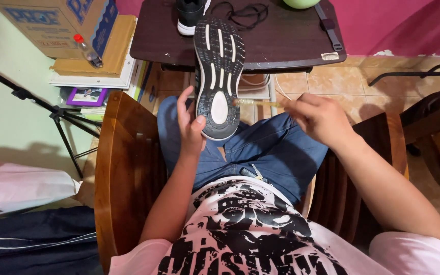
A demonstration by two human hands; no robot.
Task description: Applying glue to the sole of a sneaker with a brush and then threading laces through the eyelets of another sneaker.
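The seated person's left hand (190, 126) grips the heel of a black sneaker (218, 76), thumb pressed on its edge, sole up over the lap, toe at twelve o'clock. The right hand (321, 118), at three o'clock, pinches a thin yellowish brush (254, 103) with bristles touching the sole. The ribbed rubber tread with white strips looks largely clean; how much remains cannot be judged.

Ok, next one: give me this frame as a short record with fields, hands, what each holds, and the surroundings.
setting: person seated on a wooden chair, dark desk ahead
left hand: holds a shoe by the heel, sole up toward the camera
right hand: grips a thin brush, its tip against the sole's edge
on desk: second shoe, black laces
nearby: cardboard box, tripod
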